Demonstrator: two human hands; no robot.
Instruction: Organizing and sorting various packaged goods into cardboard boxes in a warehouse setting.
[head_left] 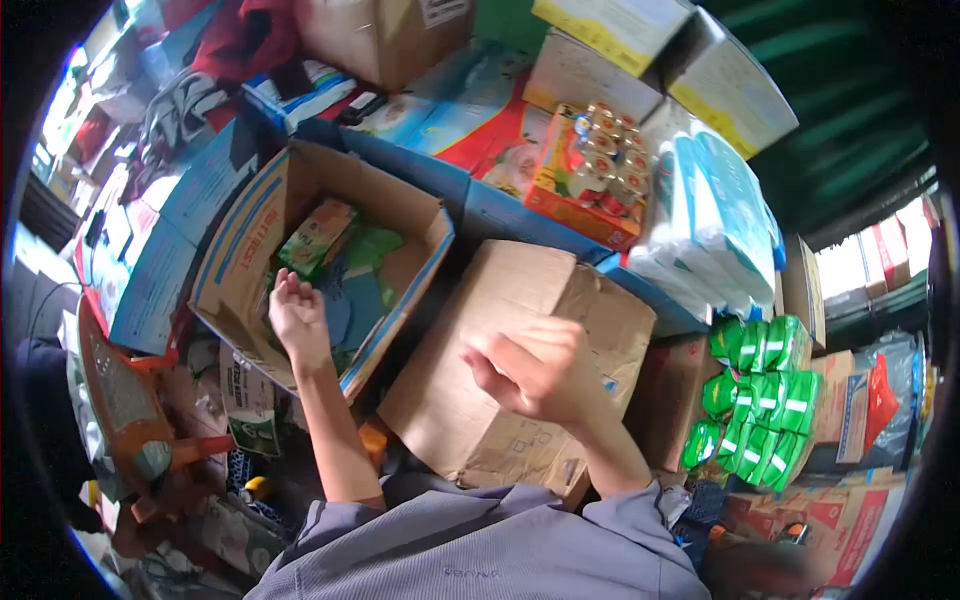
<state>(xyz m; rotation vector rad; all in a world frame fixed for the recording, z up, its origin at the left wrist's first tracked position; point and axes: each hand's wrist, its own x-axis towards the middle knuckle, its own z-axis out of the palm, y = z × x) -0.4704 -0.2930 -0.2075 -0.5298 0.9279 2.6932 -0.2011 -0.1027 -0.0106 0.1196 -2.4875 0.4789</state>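
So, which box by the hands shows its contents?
The blue-striped box at the left hand: a green carton shows inside. The other box, at the right hand, shows none.

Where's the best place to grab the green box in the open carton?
Probably across its shorter width, from above: the green box looks oblong, and the carton is open on top, with walls around the sides. The left hand is nearest.

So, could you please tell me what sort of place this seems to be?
Probably a small shop or its stockroom, though I can't be sure. The signs are the stacked green packets, the blue-and-white wrapped packs and the open cardboard box with a green package inside.
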